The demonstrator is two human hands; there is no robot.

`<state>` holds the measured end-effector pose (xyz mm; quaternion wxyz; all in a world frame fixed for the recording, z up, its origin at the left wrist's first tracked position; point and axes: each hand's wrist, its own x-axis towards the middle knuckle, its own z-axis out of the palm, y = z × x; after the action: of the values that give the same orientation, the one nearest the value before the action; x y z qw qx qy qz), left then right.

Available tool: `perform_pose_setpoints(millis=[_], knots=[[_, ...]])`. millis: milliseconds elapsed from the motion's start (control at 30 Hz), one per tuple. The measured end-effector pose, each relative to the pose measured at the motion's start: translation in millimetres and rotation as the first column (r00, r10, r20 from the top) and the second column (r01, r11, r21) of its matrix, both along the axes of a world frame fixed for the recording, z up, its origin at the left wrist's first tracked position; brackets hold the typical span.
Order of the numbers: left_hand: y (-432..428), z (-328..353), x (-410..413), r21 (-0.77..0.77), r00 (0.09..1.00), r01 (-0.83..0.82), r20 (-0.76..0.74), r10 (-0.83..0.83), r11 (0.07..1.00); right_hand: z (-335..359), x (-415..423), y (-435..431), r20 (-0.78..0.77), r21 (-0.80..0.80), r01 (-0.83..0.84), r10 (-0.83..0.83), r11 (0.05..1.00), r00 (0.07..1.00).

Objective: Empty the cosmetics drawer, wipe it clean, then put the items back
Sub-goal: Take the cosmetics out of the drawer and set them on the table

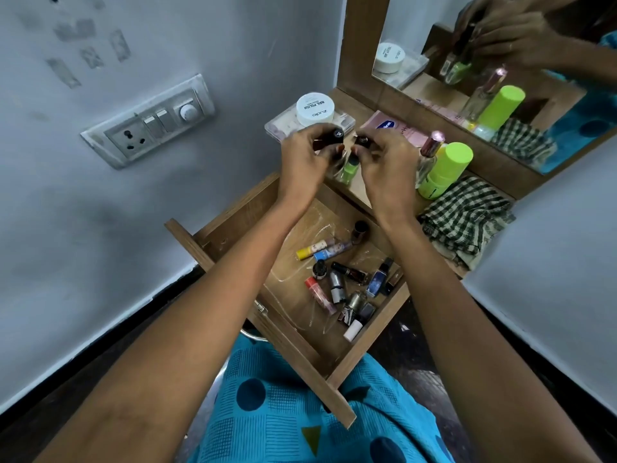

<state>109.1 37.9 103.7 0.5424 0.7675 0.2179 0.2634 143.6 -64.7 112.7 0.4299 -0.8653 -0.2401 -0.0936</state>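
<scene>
Pinching tubes: left hand a capped tube, right hand a second tube.
Both hover over the shelf (green bottle just beneath); the drawer stands open below, cosmetics inside.

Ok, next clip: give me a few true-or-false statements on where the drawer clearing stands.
1. The open drawer holds several cosmetics. True.
2. The checked cloth lies in the drawer. False: it lies on the dresser top, beside the lime-capped bottle.
3. The left hand and the right hand each grip a small dark item. True.
4. The white nail polish jar stands in the drawer. False: it stands on a clear box on the dresser top.
</scene>
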Motion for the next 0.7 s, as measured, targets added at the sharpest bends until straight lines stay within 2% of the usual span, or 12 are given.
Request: perform_pose_setpoints(millis=[300, 700], knots=[[10.0, -6.4, 51.2, 0.066, 1.000, 0.017, -0.014, -0.016, 0.998, -5.7, 43.7, 15.5, -0.023, -0.014, 0.048, -0.048, 0.999, 0.999], [13.7, -15.8, 67.6, 0.102, 1.000, 0.006, -0.009, -0.005, 0.995, -14.8, 60.0, 22.0, -0.023, 0.025, 0.073, -0.072, 0.997, 0.997]])
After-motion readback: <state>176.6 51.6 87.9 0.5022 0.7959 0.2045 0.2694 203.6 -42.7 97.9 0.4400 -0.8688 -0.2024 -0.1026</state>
